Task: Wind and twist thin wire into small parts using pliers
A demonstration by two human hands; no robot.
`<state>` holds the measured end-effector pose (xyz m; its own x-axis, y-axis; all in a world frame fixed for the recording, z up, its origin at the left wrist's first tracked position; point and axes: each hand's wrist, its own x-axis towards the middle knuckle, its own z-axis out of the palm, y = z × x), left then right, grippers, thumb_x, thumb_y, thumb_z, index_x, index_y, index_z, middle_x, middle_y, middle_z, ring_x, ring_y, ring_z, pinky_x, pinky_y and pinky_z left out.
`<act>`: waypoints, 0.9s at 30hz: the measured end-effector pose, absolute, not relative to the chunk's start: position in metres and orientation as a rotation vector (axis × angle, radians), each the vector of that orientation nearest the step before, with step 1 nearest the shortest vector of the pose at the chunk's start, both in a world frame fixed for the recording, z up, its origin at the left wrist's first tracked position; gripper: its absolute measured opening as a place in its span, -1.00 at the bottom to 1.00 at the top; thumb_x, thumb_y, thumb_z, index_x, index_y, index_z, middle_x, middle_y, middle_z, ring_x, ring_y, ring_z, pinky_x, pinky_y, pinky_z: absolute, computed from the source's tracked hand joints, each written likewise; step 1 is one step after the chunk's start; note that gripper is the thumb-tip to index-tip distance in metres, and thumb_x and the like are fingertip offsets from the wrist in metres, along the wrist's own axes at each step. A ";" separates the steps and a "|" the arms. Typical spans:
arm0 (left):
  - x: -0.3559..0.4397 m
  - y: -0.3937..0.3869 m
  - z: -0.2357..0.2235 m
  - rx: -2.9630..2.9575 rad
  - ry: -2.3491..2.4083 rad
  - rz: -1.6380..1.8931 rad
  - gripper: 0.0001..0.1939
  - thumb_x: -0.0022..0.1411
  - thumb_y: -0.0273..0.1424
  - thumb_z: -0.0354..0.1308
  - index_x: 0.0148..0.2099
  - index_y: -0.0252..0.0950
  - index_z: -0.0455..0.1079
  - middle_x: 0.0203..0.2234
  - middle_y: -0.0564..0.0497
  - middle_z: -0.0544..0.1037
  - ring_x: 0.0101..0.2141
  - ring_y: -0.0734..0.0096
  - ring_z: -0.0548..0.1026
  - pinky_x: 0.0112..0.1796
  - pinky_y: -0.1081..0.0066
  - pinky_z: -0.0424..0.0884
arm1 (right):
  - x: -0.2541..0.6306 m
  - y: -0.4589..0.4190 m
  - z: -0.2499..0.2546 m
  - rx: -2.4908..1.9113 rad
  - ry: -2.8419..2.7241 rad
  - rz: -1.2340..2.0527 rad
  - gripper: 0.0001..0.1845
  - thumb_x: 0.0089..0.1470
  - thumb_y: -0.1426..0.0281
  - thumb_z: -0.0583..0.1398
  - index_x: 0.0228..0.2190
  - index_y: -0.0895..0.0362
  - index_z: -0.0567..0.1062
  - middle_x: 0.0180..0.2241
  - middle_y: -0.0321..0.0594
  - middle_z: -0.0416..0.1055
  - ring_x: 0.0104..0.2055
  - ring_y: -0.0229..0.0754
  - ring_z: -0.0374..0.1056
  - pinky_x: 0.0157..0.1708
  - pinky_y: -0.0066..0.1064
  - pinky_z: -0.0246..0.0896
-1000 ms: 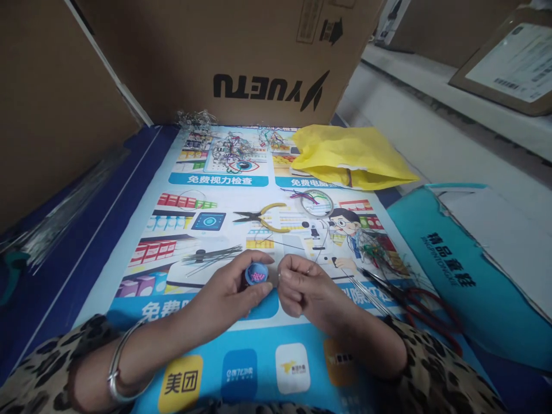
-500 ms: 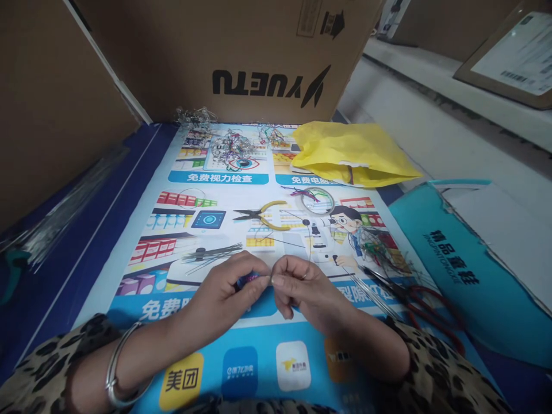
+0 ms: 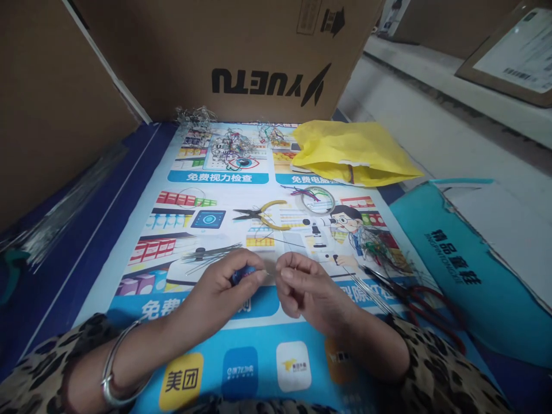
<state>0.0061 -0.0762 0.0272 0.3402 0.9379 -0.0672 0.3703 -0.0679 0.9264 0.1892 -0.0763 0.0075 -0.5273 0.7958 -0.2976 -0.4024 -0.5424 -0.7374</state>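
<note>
Toward the left edge of the table lies a bundle of wires, and closer to the middle, just beyond my left hand, a few loose dark rods. That hand is curled round a small blue cup over the table's near half (my fingers hide most of it, so I can't see inside). A fine strand seems to show at its fingertips. Pliers lie beyond. My right hand is just apart from the left, fingers bent; whether it pinches anything, I can't tell. Scissors lie toward the table's right edge. I'd judge this step to be fingertip work at the strand; the next move calls for a level cup and a light, exact pinch.
</note>
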 end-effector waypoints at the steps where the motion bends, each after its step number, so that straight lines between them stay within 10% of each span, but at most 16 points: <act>1: 0.006 -0.077 0.027 1.605 1.200 0.724 -0.86 0.20 -0.31 0.02 -0.30 -0.26 0.31 -0.49 0.10 0.38 -0.46 0.52 0.31 -0.44 0.52 0.24 | 0.188 -0.077 0.007 -0.813 -0.792 2.106 -0.84 0.00 0.32 0.20 -0.42 0.14 0.34 -0.63 -0.43 0.24 -0.69 -0.44 0.11 -0.70 -0.56 -0.04; 27: 0.005 -0.076 0.030 1.489 1.142 0.664 -0.82 0.20 -0.26 0.00 -0.32 -0.27 0.30 -0.54 0.10 0.30 -0.55 0.56 0.22 -0.58 0.57 0.16 | 0.185 -0.079 0.001 -0.733 -0.774 2.150 -0.75 0.00 0.21 0.20 -0.43 0.13 0.30 -0.63 -0.43 0.24 -0.72 -0.44 0.10 -0.74 -0.58 -0.04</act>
